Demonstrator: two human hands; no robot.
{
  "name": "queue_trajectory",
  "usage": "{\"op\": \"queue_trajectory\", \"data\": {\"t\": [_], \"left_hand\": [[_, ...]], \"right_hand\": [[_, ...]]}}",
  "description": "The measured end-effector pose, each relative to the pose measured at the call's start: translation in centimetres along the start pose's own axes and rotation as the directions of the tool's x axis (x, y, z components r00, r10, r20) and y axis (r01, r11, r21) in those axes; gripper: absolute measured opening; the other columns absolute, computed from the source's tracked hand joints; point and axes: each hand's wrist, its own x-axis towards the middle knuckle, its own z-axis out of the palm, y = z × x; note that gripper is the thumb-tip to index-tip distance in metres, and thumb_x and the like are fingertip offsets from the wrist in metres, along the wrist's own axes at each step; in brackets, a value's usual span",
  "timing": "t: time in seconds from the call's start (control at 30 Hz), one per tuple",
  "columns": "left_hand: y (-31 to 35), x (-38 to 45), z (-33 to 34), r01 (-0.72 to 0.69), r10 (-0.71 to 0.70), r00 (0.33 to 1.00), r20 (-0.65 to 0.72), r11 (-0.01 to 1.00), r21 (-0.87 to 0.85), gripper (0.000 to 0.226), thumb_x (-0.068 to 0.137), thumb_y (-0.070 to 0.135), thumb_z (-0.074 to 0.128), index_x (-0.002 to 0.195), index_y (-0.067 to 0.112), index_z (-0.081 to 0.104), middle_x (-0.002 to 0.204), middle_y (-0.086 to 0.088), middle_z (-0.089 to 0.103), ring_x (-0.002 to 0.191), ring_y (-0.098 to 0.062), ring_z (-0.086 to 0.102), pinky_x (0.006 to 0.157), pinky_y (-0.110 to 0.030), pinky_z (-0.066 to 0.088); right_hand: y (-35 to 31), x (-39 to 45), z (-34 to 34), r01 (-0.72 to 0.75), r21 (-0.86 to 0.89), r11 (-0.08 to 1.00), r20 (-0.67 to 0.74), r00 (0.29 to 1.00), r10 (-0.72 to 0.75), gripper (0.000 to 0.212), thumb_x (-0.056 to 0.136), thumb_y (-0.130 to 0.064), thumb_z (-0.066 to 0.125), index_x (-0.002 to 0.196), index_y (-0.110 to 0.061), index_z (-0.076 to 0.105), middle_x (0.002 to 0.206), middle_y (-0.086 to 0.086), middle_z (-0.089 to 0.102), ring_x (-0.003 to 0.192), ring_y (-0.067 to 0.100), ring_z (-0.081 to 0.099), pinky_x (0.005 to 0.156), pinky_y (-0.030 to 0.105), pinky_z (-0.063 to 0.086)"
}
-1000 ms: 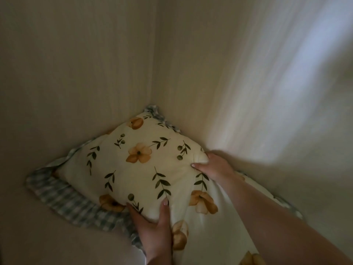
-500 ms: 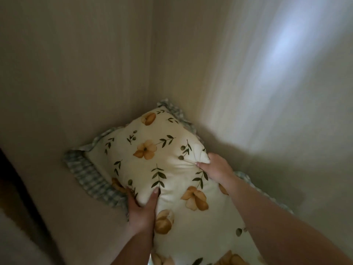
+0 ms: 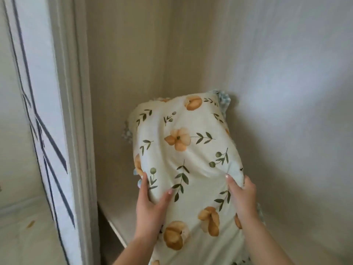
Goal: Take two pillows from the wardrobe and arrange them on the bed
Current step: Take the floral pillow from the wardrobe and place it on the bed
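Observation:
A cream pillow [image 3: 183, 150] printed with orange flowers and green leaves, edged with a blue checked frill, is lifted upright inside the wardrobe. My left hand [image 3: 150, 205] grips its lower left side, thumb on the front. My right hand [image 3: 241, 196] grips its lower right edge. The pillow's bottom end runs out of the frame between my forearms. No second pillow shows.
The beige wardrobe interior [image 3: 267, 92] surrounds the pillow, with a shelf edge [image 3: 114, 226] low at the left. The wardrobe's white frame [image 3: 76, 131] stands at the left, beside a white panel with dark diagonal lines [image 3: 44, 131]. Pale floor [image 3: 19, 236] lies at lower left.
The pillow has been raised off the shelf and tipped upright, drawn toward me. The view has pulled back, so the wardrobe frame and floor now show at the left.

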Motion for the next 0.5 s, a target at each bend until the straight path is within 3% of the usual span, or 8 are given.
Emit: {"op": "queue_trajectory", "data": {"t": [0.1,0.2,0.37,0.5], "left_hand": [[4.6,-2.7,-1.4,-0.176,0.176,0.984,-0.006,0.984,0.037,0.084,0.073,0.028,0.079,0.137,0.048,0.029,0.117,0.043,0.038,0.110,0.014,0.044,0.087,-0.009,0.037],[8.1,-4.1,-4.5,-0.342,0.344,0.939,0.004,0.934,0.103,0.089,0.068,0.029,0.082,0.129,0.062,0.027,0.123,0.043,0.037,0.115,0.020,0.040,0.096,-0.016,0.036],[12.5,-6.5,-9.3,-0.510,0.520,0.854,-0.022,0.845,0.163,0.092,0.064,0.024,0.084,0.125,0.065,0.028,0.130,0.049,0.037,0.118,0.027,0.035,0.086,0.002,0.036],[14.5,-7.7,-13.1,-0.524,0.543,0.835,-0.089,0.835,0.169,0.098,0.062,0.024,0.085,0.132,0.060,0.028,0.141,0.030,0.043,0.129,0.008,0.041,0.103,-0.021,0.037]], "right_hand": [[-2.6,-3.2,-1.1,0.040,0.171,0.985,-0.109,0.994,-0.021,0.009,0.080,-0.030,0.068,0.079,-0.025,0.060,0.083,0.002,0.067,0.082,0.024,0.065,0.078,0.042,0.054],[-5.4,-6.7,-0.9,0.072,0.318,0.946,-0.160,0.987,-0.021,0.009,0.082,-0.024,0.067,0.089,-0.026,0.063,0.089,-0.003,0.068,0.088,0.019,0.064,0.084,0.037,0.050],[-10.1,-10.5,-0.6,0.155,0.424,0.892,-0.172,0.981,-0.089,0.008,0.082,-0.020,0.067,0.078,-0.026,0.063,0.083,-0.006,0.067,0.083,0.016,0.063,0.078,0.033,0.049],[-13.5,-12.4,0.6,0.223,0.446,0.867,-0.144,0.974,-0.177,0.009,0.080,-0.021,0.069,0.078,-0.029,0.065,0.084,-0.008,0.068,0.084,0.012,0.063,0.074,0.029,0.052]]}}
